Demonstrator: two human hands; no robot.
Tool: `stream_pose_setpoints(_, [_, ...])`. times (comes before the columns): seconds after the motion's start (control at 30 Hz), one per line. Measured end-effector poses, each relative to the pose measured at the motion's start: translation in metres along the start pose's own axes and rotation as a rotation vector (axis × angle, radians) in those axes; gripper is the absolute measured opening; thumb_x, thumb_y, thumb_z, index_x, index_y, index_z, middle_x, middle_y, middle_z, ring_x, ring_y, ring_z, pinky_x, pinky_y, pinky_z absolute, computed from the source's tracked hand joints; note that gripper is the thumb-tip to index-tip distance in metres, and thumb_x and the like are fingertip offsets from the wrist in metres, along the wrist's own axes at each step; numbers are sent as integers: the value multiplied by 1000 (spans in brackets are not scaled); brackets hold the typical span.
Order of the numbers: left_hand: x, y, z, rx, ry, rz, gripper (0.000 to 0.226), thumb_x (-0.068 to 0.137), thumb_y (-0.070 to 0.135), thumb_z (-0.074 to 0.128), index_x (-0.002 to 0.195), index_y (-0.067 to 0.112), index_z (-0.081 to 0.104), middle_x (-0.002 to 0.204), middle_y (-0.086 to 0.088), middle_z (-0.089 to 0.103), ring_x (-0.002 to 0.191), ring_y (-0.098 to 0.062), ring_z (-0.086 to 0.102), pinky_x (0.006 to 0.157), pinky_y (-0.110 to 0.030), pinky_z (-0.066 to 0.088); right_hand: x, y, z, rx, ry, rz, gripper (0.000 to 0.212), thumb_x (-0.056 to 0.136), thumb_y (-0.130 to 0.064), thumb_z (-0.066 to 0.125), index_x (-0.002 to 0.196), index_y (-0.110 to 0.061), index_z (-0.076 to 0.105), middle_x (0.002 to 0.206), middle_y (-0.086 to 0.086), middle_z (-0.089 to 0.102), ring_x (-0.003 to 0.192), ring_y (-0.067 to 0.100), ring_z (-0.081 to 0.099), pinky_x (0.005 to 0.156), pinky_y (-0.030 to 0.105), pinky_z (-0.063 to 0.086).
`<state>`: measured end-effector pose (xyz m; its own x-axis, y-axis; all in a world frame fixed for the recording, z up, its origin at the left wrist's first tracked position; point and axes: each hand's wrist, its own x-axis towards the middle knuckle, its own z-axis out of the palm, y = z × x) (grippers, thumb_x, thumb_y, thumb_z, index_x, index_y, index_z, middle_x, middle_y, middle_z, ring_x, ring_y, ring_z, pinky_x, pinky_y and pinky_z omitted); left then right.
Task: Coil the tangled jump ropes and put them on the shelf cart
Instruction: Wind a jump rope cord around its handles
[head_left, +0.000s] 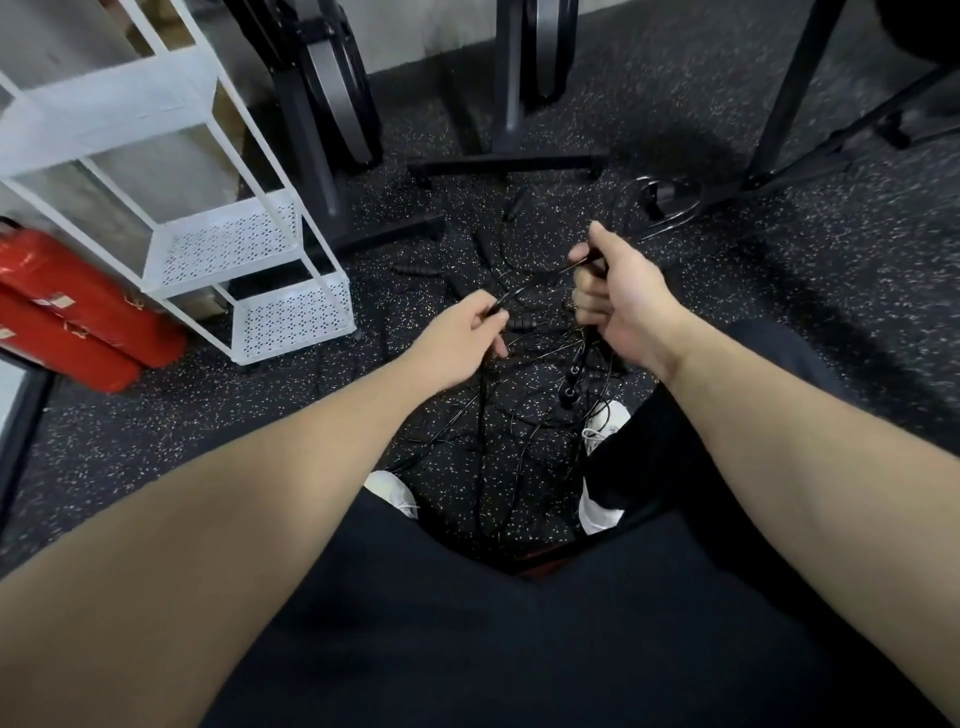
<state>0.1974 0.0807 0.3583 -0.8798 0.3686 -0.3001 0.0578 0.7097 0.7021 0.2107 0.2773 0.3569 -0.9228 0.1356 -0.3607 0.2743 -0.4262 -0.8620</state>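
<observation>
Both hands grip jump ropes (530, 415): left hand (460, 340), right hand (618, 296); tangle below.

Your left hand (457, 332) pinches a black rope (535, 283) stretched tight across to your right hand (618, 296), which grips a bundle of cords with handles (574, 376) hanging below it. Tangled ropes (498, 436) lie on the speckled floor (779, 322) between your white shoes (602, 421). White cart (244, 249) stands to your left, shelves perforated. Red cylinders (78, 312) lie beside it. Black machine frames (509, 104) stand beyond.
</observation>
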Motion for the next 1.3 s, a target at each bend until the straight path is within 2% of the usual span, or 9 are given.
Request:
stream_pose_setpoints(0.1, [3,4,-4,-4,44,32,18,111,30,42,114,21,57,79,2,61,62,-8,56,74,-30,55,2,1,-2,-11,48,-10,38,107,-46,44,89,-19,64,53,-7,24,50,11,16,53,28,13])
stream_pose_setpoints(0.23, [9,14,-7,-111,128,47,19,110,34,44,114,26,60,74,9,50,66,-13,44,68,-36,43,3,5,0,-123,52,35,58,99,-68,40,112,-21,71,54,-9,23,50,11,18,51,28,16])
stream_pose_setpoints(0.37, [15,31,-11,-260,173,41,14,109,32,46,112,26,58,73,11,47,63,-10,40,64,-30,42,-5,14,6,-481,-170,81,65,93,-77,35,125,-30,66,58,-7,26,53,12,24,50,27,25])
stream_pose_setpoints(0.53, [22,50,-18,-388,171,49,11,108,26,44,108,29,55,76,7,43,56,-8,36,51,-24,36,-11,31,11,-677,-403,129,38,79,-45,81,112,-30,69,73,0,50,57,10,33,51,28,24])
stream_pose_setpoints(0.67, [22,58,-17,-551,159,11,10,109,24,44,107,25,54,76,6,42,53,-6,35,51,-23,38,-12,36,15,-720,-394,122,21,86,-39,79,94,-21,71,60,-8,48,53,9,33,50,28,25])
stream_pose_setpoints(0.83, [19,62,-21,-736,192,3,14,110,16,41,111,19,55,74,3,54,60,-10,53,61,-27,54,-13,34,15,-681,-381,86,36,92,-37,74,67,-25,51,56,-6,42,50,12,32,50,29,26])
stream_pose_setpoints(1.07, [20,44,-19,-666,225,-37,19,104,40,58,118,27,59,119,4,70,109,-11,66,101,-37,56,-12,29,16,-507,-331,61,35,93,-38,71,61,-27,65,52,-10,39,47,10,28,49,26,22])
stream_pose_setpoints(1.17, [18,30,-11,-499,513,-16,22,101,37,61,119,26,55,129,6,54,102,5,53,86,-8,41,-8,27,15,-445,-236,45,28,93,-40,70,70,-26,70,54,-11,41,47,8,31,48,25,24])
stream_pose_setpoints(1.3, [6,9,2,-347,609,-23,18,101,31,60,108,17,51,119,-2,45,83,0,45,70,-8,35,-4,23,12,-295,-166,32,19,96,-40,66,96,-22,72,60,-8,47,46,7,27,45,23,24])
